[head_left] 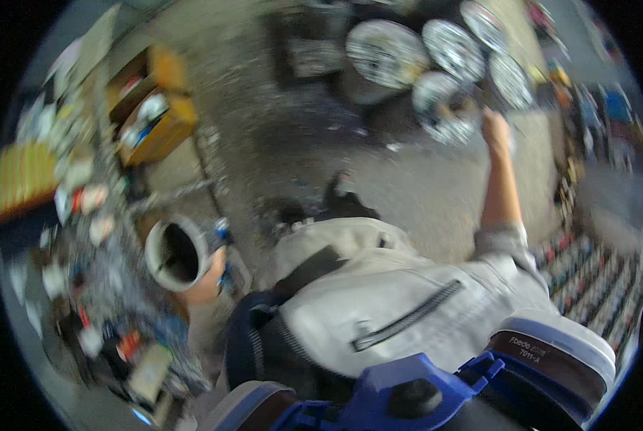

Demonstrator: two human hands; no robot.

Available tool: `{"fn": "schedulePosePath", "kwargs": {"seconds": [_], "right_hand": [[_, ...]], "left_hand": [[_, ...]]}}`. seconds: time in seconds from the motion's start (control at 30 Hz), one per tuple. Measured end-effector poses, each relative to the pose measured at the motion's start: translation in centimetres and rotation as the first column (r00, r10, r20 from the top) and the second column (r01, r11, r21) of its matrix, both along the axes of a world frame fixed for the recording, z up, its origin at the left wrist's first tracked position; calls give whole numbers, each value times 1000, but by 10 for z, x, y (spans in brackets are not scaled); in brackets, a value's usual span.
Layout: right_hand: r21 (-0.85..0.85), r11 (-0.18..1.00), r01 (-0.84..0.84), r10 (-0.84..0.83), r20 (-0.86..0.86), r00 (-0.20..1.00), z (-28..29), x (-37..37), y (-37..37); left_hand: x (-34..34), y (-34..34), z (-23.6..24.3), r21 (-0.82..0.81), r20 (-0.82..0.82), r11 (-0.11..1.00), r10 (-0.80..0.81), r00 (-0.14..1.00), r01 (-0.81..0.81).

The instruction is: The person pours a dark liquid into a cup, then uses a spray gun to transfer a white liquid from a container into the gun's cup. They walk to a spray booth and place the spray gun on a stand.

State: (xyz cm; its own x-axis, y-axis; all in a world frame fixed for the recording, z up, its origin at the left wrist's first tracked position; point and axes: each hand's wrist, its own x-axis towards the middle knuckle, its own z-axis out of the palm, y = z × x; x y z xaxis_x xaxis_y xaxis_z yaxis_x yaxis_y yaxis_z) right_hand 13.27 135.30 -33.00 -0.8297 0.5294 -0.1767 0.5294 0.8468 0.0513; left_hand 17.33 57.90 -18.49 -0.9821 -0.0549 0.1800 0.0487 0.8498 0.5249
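My left hand (205,281), at the lower left, grips a pale, round, open-topped container (196,224) with a dark inside. A blue-and-silver object (222,233), too blurred to name, is against the fingers. My right hand (495,129) reaches to the upper right, its fingers curled beside some drums with crinkled silvery tops (512,82); what it holds, if anything, is too blurred to make out. A ring-like silvery top (428,97) with a brown middle lies just left of that hand.
An open cardboard box (165,135) holding small items stands at the upper left. Cluttered containers and rags (91,230) line the left side. Concrete floor (436,194) lies between my body and the drums. Rows of small items (587,280) stand at the lower right.
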Motion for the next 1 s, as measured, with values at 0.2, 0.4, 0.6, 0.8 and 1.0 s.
{"fn": "schedulePosePath", "kwargs": {"seconds": [0.2,0.4,0.6,0.8,1.0], "right_hand": [[-708,545,-450,141,-452,881,44,-105,-234],[-891,-54,-450,581,-395,712,147,-139,-530],[-647,-358,-673,824,-558,99,190,-126,-765],[-425,-573,-701,729,-656,-198,155,-98,-994],[-456,-642,-616,761,-475,-441,139,-26,-1130]], "left_hand": [[12,-3,9,124,-141,992,19,990,-2],[52,-41,25,443,-280,858,408,869,-260],[130,-94,39,568,-282,648,733,619,-508],[200,-146,32,597,-265,468,882,391,-651],[233,-157,28,628,-233,301,953,195,-718]]}}
